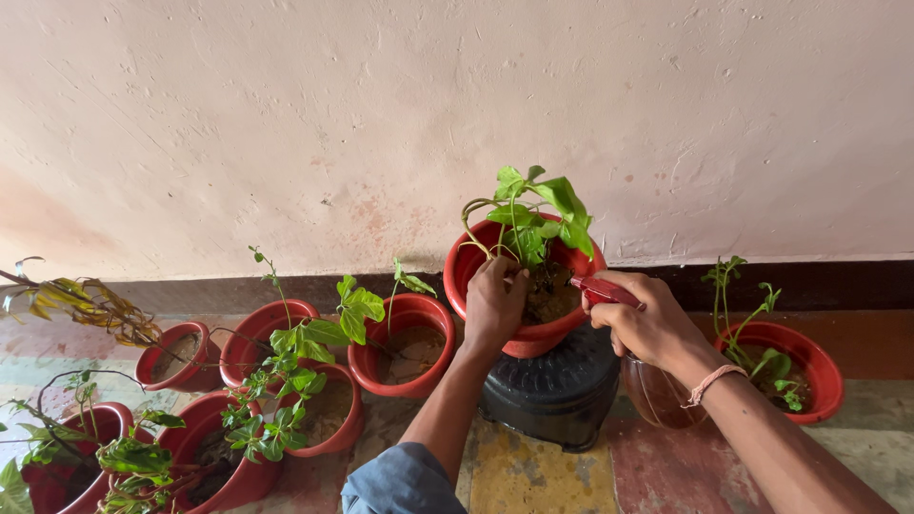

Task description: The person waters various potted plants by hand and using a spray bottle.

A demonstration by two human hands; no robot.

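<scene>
A red pot (473, 264) with a leafy green plant (533, 217) stands tilted on an upturned black pot (557, 390) near the wall. My left hand (494, 303) grips the red pot's near rim, fingers reaching in among the stems. My right hand (647, 319) holds a spray bottle: its red trigger head (602, 289) points at the soil (550, 290), and its brownish clear body (657, 395) hangs below my wrist.
Several red pots with small plants stand on the floor at left, the nearest one (407, 345) just left of my left arm. Another red pot (795, 366) sits at right. A pale pink wall (381, 114) rises behind; dry yellow leaves (81, 303) lie far left.
</scene>
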